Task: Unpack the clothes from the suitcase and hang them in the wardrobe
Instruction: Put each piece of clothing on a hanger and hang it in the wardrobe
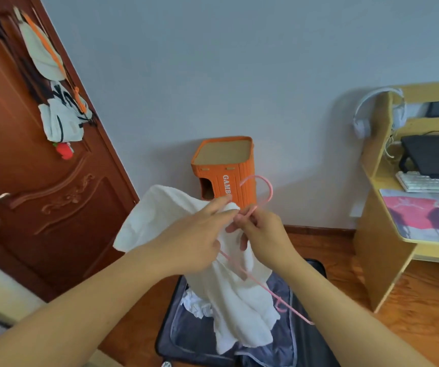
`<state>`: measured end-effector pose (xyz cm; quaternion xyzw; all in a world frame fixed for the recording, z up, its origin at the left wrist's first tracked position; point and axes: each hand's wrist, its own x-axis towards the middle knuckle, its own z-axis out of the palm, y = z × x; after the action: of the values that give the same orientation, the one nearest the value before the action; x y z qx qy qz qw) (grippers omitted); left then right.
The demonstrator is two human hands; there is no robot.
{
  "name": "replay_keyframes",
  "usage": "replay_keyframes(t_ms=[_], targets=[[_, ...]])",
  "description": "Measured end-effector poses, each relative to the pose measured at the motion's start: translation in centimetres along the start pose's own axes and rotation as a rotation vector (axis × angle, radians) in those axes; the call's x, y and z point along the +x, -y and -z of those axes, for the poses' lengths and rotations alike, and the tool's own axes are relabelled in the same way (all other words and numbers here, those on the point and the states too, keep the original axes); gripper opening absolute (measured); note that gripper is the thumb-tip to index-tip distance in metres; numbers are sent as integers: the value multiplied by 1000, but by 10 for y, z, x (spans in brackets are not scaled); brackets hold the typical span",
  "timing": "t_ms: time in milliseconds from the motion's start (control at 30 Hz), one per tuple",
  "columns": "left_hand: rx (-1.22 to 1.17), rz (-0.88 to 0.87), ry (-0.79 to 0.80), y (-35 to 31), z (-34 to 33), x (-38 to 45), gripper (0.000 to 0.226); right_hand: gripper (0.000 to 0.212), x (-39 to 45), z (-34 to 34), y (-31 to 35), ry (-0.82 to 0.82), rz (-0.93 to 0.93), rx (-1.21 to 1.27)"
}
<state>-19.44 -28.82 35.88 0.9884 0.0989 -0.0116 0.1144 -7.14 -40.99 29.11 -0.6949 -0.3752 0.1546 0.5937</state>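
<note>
We hold a white garment point(229, 295) half-threaded on a pink hanger point(259, 284), above the open suitcase point(303, 324) at six o'clock. Our left hand point(186, 242) pinches the cloth near the collar at the garment's ten o'clock; our right hand point(260, 231) is curled round the hanger's neck, just below the hook, at its twelve o'clock. We judge the job early: this piece is not yet hung, more white clothes point(195, 305) lie in the suitcase, and no wardrobe is in view.
</note>
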Motion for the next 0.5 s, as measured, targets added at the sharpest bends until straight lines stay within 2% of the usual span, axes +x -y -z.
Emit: replay_keyframes(t_ms=[67,133,200,233,300,367,433,500], targets=[[-15,-60,-189,-8,1,-8,55,19,-2,7,3,3,24,38],[4,-111,-504,-5,6,-16,37,22,-5,15,4,-26,30,71],[190,-56,-784,16,12,-21,35,28,-8,29,3,-48,16,97],[259,33,-835,32,14,-23,40,31,-9,35,2,-58,13,113],[110,245,-779,65,12,-30,48,32,-11,45,1,-79,24,173],[-222,370,-625,83,3,-34,50,32,-10,52,0,-107,32,239],[-330,382,-538,93,-4,-38,42,31,-9,60,-2,-129,41,247],[-325,330,-561,106,11,-41,39,30,-6,70,-5,-144,53,214]])
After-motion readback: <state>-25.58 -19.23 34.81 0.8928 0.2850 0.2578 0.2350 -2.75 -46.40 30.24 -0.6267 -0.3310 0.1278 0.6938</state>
